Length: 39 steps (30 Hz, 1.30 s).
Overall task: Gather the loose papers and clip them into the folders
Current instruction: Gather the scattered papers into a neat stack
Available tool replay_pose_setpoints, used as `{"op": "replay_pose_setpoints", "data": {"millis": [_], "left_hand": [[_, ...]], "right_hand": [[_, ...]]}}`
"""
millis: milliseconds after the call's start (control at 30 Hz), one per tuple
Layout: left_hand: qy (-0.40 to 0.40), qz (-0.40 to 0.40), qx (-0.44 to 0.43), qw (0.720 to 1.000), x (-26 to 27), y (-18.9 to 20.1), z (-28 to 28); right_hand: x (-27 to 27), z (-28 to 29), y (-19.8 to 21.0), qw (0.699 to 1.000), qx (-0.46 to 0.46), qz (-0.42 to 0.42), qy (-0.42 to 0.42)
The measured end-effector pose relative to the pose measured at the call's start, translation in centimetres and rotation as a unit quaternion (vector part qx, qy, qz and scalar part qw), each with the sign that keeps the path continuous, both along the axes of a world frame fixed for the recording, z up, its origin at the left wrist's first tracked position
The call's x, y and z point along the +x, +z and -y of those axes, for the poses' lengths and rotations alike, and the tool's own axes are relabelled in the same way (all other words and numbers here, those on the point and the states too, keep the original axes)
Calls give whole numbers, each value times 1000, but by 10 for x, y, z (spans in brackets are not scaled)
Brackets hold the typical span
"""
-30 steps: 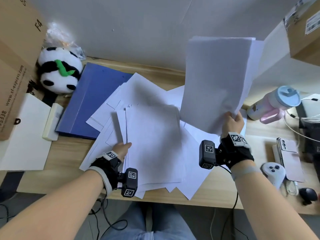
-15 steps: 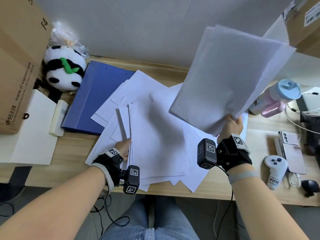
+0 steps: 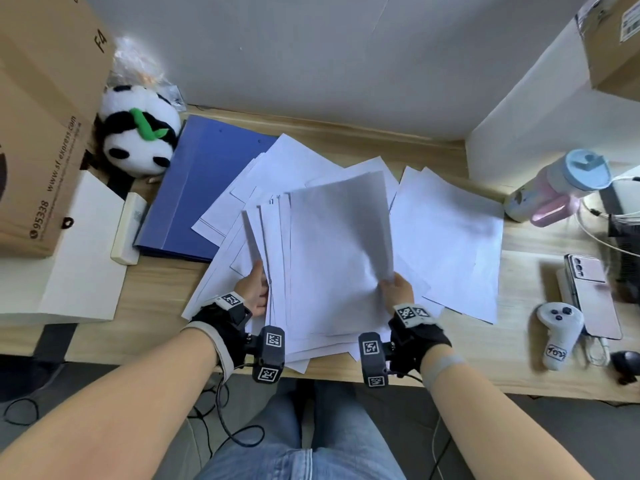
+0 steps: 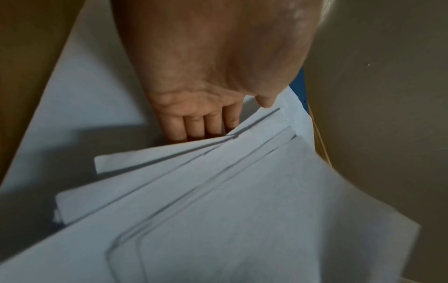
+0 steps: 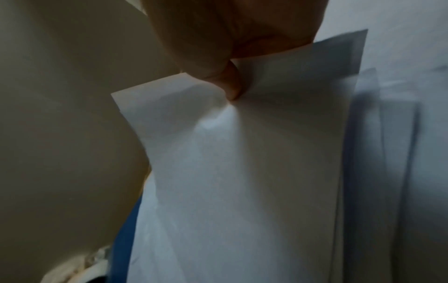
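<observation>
The sheaf of plain white paper sheets (image 3: pixel 337 251) lies in the middle of the pale wooden tabletop (image 3: pixel 159 299), long axis running away from the person, atop a wider scatter of loose white sheets (image 3: pixel 450 237); the right hand (image 3: pixel 398 289) pinches its near right corner, thumb on top, the paper creased under the pinch; the left hand (image 3: pixel 254 292) sits at the sheaf's left edge, its straight fingers (image 4: pixel 194 126) slid under the fanned sheets, thumb above, so it holds that edge loosely. The sheaf thus lies between both hands, equally near each. The closed blue card folder (image 3: pixel 194 188) waits to the far left, nearer the left hand, partly overlapped by the scatter; squaring the edges looks like the coming move.
</observation>
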<state>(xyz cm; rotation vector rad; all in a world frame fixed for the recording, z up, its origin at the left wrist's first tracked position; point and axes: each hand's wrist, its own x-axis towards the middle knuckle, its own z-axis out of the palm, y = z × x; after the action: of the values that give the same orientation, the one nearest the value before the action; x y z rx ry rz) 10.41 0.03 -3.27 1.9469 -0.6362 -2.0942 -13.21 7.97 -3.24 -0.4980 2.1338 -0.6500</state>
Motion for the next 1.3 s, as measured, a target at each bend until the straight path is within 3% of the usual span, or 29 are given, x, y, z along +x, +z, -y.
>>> {"op": "replay_pose_setpoints", "data": {"millis": [200,433,600,700,800,1033,1300], "left_hand": [[-21,-16,-3,1000,-3,-4,-5],[-82,23,-36,996,-18,-5,-5],[-91,-21,-107,990,-31,20,12],[-93,-62,-172,979,-48,46,26],[-95,-51,-245,963,-64,63,39],[-121,-47,-317,940,-80,76,41],[-59,-75,-346,933,-95,93,40]], "right_hand": [[15,-3,-13,994,56,-11,95],[-3,-1,-14,994,54,-58,72],[-22,15,12,1000,-20,21,8],[-34,23,40,985,-164,24,-51],[-41,28,64,962,-260,44,-78],[-58,26,78,942,-312,88,-83],[-56,28,91,915,-376,112,-90]]}}
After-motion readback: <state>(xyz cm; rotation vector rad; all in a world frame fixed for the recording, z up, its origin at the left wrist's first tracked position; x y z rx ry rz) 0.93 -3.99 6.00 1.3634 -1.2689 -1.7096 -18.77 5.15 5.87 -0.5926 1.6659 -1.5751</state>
